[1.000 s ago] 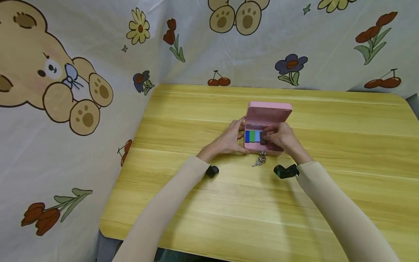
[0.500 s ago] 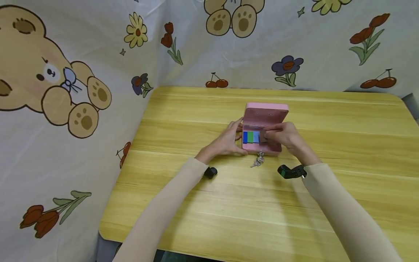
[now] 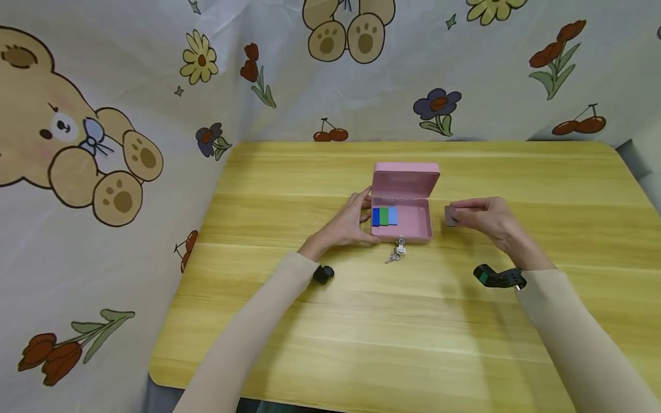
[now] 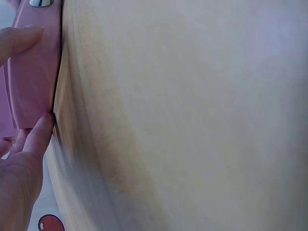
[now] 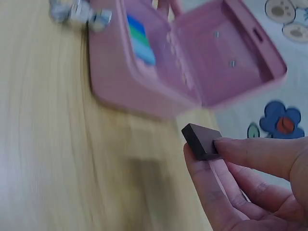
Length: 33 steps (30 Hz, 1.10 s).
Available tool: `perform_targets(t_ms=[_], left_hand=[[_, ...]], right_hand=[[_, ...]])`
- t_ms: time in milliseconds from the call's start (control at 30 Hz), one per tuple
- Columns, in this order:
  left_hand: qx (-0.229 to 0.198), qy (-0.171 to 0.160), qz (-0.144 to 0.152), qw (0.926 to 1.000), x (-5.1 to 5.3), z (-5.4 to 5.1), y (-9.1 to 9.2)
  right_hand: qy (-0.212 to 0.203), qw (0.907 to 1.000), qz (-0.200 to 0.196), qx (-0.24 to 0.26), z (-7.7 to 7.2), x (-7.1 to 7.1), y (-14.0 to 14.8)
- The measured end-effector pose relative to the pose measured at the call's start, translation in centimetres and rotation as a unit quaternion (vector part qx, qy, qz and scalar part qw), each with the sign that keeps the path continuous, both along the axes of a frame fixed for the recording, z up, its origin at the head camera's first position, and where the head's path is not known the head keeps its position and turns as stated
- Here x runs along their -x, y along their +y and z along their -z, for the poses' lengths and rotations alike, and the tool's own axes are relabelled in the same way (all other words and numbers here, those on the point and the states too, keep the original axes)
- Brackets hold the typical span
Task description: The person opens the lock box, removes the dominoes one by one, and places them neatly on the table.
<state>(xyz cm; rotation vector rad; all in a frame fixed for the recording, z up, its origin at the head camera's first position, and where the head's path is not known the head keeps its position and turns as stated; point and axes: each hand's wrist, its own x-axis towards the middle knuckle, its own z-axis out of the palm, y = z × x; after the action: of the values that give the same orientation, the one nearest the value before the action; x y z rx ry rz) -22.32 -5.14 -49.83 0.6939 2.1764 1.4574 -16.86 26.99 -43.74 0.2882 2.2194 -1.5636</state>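
A pink cash box (image 3: 413, 234) stands on the table with its lid (image 3: 405, 180) up. My left hand (image 3: 342, 225) grips its left end, thumb on the front wall and fingers along the side. Inside, at the left, a dark blue block (image 3: 376, 217), a green block (image 3: 384, 216) and a light blue block (image 3: 393, 216) lie side by side. To the right of the box, my right hand (image 3: 490, 221) pinches a flat dark brown block (image 5: 204, 139) between thumb and fingers, held above the table. Keys (image 3: 393, 256) hang from the lock at the front.
The wooden table (image 3: 372, 321) reaches out on all sides of the box. A white cloth (image 3: 289, 69) printed with bears and flowers hangs behind and at the left. A black wrist camera (image 3: 323, 275) is on the left wrist, another (image 3: 498, 277) on the right.
My right hand has lifted the dark brown block out of the box and carried it right, past the box's right side. My left hand keeps its grip on the box.
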Motion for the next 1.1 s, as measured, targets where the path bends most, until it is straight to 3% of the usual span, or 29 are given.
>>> perform_targets(t_ms=[133,433,1100], left_hand=[[0.008,0.0,0.004,1.0,0.1,-0.1,0.0],[-0.001,-0.009,0.007,0.9999,-0.2,0.0,0.1],[0.003,-0.005,0.006,1.0,0.1,-0.5,0.0]], right_hand=[[-0.01,0.9998,0.004,-0.014,0.7,-0.2,2.1],[-0.017,0.9986,0.038,0.033,2.4,-0.7,4.8],[0.008,0.9976,0.018,-0.066,1.6,-0.2,5.6]])
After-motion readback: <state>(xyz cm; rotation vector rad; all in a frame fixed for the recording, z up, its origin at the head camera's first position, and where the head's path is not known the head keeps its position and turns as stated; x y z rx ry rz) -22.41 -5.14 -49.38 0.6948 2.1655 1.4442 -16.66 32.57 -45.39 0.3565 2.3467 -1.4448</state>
